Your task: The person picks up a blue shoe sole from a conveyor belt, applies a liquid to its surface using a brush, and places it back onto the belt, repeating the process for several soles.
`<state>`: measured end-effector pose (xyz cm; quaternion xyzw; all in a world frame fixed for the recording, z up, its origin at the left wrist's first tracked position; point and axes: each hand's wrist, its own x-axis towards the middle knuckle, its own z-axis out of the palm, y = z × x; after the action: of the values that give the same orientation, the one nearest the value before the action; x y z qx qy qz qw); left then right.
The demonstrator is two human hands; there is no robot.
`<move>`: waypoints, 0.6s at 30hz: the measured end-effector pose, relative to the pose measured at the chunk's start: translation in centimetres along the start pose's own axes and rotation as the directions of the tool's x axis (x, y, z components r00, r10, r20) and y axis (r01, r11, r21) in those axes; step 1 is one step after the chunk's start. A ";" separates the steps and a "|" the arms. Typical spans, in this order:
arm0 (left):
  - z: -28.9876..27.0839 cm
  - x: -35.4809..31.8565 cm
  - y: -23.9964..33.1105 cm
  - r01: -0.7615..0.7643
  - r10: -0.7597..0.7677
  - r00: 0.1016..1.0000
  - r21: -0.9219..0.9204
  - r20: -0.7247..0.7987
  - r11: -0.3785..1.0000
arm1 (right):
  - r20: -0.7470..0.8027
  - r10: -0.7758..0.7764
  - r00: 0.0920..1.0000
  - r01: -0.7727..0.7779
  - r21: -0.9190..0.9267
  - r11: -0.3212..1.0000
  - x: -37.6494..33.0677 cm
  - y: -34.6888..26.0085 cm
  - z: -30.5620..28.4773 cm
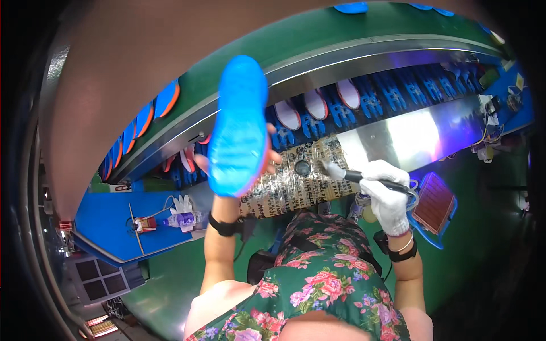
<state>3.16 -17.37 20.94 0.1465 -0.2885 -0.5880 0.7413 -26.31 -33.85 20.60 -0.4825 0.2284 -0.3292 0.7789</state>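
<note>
My bare left hand [273, 156] holds up a bright blue shoe sole [239, 125], its fingers showing around the sole's edges. The sole's broad flat face is toward me, toe end away. A white knit glove covers my right hand [384, 196], which is closed around the black handle of a brush [335, 170]. The brush's pale bristle end points left, over the bench, apart from the sole. Between the two hands, a dark round disc [302, 167] lies on the bench's tape-covered cardboard [284, 193].
Beyond the bench runs a row of blue racks [392, 96], some bearing white-and-red shoe pieces [315, 105]. A green conveyor belt [318, 34] carries blue-and-orange soles [166, 98]. A bottle [179, 220] and a spare glove [183, 204] lie on the blue table at left; a reddish-brown panel [433, 203] stands at right.
</note>
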 end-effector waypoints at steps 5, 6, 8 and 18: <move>-4.8 5.9 8.3 -0.245 0.157 0.957 -0.390 -0.244 0.887 | -0.002 0.126 0.992 -0.125 -0.112 0.986 -0.4 6.0 -0.2; -5.9 6.6 9.3 -0.339 0.149 0.903 -0.455 -0.403 0.823 | 0.046 0.108 0.993 -0.102 -0.123 0.987 -0.4 6.7 0.1; -6.4 7.2 10.0 -0.398 0.147 0.881 -0.534 -0.450 0.746 | 0.068 0.084 0.994 -0.067 -0.231 0.971 -0.8 8.3 0.0; -6.9 8.4 9.4 -0.625 0.271 0.698 -0.380 -0.663 0.682 | 0.002 0.055 0.998 -0.052 -0.271 0.961 -0.8 11.4 -2.7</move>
<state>15.90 -23.75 22.82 -0.0017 0.1058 -0.3656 0.9247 -25.32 -31.22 9.22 -0.5797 0.2805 -0.2713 0.7153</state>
